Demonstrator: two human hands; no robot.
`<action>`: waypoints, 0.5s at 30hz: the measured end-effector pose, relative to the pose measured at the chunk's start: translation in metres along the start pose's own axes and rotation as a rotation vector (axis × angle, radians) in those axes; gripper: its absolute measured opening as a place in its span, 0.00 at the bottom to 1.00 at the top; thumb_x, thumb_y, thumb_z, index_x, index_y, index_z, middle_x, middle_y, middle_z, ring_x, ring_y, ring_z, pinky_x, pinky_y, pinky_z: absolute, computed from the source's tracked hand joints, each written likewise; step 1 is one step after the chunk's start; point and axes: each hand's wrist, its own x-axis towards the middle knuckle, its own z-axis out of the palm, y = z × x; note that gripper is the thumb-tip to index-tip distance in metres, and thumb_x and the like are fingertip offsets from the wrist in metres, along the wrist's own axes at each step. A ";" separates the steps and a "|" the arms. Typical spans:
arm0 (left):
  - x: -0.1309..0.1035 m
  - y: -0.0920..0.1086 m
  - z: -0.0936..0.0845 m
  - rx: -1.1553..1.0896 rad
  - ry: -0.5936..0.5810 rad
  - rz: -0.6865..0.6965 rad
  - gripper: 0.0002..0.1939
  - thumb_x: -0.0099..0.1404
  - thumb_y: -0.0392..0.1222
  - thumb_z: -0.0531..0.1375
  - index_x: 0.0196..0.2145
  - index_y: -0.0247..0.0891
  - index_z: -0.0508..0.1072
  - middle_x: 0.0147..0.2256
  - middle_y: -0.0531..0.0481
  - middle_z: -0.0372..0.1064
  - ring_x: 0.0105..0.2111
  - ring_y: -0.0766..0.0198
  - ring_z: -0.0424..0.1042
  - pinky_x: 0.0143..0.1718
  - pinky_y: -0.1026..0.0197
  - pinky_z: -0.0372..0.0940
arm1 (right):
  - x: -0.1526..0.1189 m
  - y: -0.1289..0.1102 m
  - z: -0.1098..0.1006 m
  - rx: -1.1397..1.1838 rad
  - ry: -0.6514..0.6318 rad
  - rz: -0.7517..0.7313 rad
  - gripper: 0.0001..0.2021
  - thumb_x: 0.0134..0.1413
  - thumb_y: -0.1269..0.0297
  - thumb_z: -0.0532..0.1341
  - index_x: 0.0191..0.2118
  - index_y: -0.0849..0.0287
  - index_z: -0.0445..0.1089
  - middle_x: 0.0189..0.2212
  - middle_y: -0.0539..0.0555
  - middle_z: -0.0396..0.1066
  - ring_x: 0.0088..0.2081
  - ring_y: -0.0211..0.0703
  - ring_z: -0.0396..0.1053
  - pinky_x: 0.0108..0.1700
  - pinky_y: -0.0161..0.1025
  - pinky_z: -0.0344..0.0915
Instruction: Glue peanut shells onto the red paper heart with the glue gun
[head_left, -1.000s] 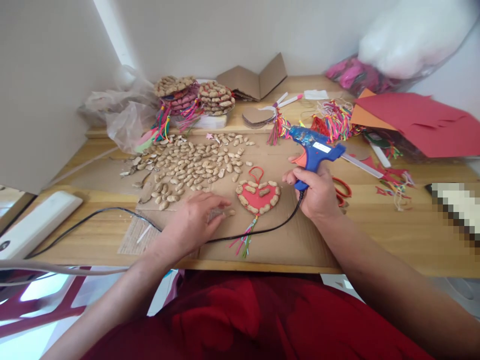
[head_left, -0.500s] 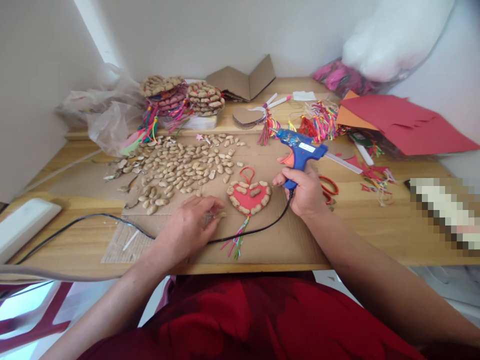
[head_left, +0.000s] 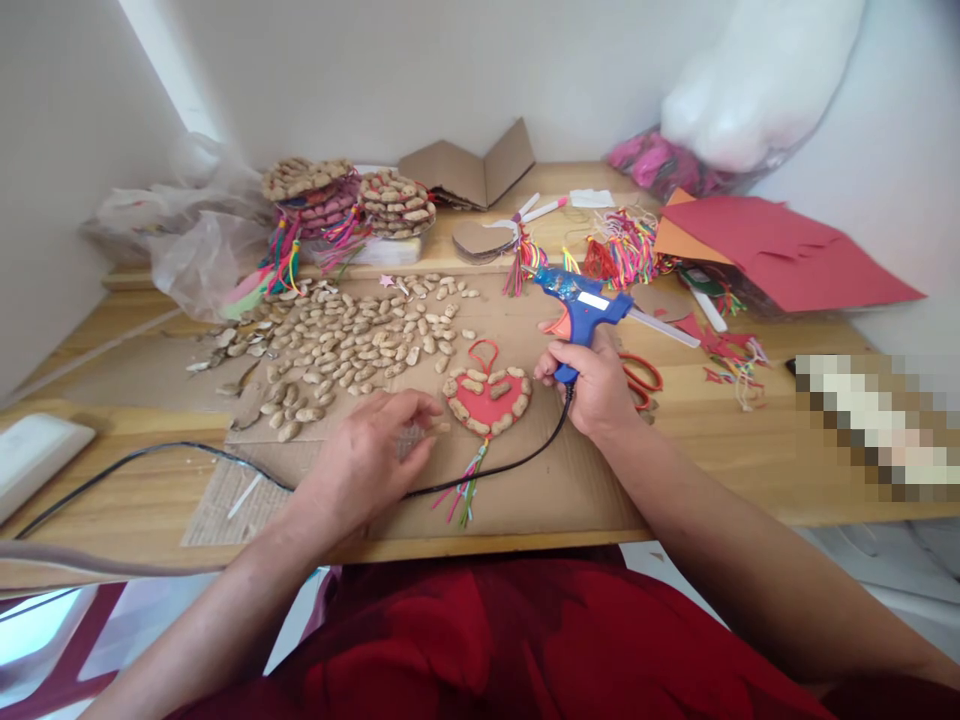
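Observation:
My right hand [head_left: 592, 380] grips a blue hot glue gun [head_left: 581, 310] by its handle, the nozzle pointing up and to the left. A clear glue stick [head_left: 664, 328] protrudes from the gun's back. Between the two hands lies a red heart [head_left: 487, 405], edged with peanuts, with a red loop on top and a coloured tassel [head_left: 469, 490] below. Two shorter rows of peanuts sit inside its upper part. Just left of the heart, my left hand [head_left: 379, 445] has its fingers curled around what looks like a peanut [head_left: 439, 427], partly hidden by the fingertips.
Loose peanuts [head_left: 367, 335] spread over the cardboard [head_left: 570, 500]. The gun's black cord [head_left: 510, 468] crosses below the heart. Stacked peanut hearts [head_left: 397, 205], cut cardboard hearts [head_left: 484, 240], bundled tassels [head_left: 626, 245] and red sheets [head_left: 795, 250] lie behind. A white power strip [head_left: 41, 460] is at left.
The whole view has shifted slightly to the left. Both hands keep nearly the same places around the heart, and the glue gun stays in the right hand.

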 end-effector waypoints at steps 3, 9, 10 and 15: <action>0.004 0.001 -0.001 0.010 0.012 0.020 0.10 0.65 0.36 0.60 0.45 0.39 0.74 0.42 0.48 0.78 0.44 0.57 0.77 0.46 0.54 0.70 | 0.000 0.001 -0.001 0.015 -0.012 0.003 0.14 0.42 0.62 0.65 0.39 0.57 0.70 0.16 0.46 0.67 0.22 0.40 0.65 0.25 0.37 0.55; 0.008 0.003 0.001 0.007 -0.011 0.030 0.12 0.65 0.34 0.59 0.46 0.40 0.75 0.43 0.48 0.77 0.45 0.56 0.76 0.48 0.53 0.70 | 0.001 0.002 -0.002 0.032 -0.025 0.007 0.13 0.42 0.63 0.65 0.38 0.56 0.69 0.17 0.46 0.67 0.21 0.40 0.65 0.24 0.36 0.55; 0.008 0.003 0.002 0.002 -0.012 0.031 0.12 0.65 0.34 0.59 0.46 0.40 0.75 0.43 0.48 0.77 0.45 0.57 0.76 0.48 0.53 0.70 | 0.002 0.002 -0.002 0.042 -0.027 0.000 0.12 0.42 0.64 0.66 0.36 0.55 0.67 0.17 0.45 0.67 0.21 0.40 0.65 0.24 0.36 0.56; 0.007 0.003 0.002 0.000 0.003 0.040 0.12 0.65 0.34 0.59 0.46 0.41 0.74 0.43 0.48 0.78 0.45 0.57 0.77 0.48 0.54 0.70 | 0.002 0.003 -0.001 0.063 -0.040 -0.008 0.10 0.42 0.65 0.66 0.32 0.54 0.64 0.16 0.44 0.67 0.21 0.39 0.65 0.24 0.36 0.57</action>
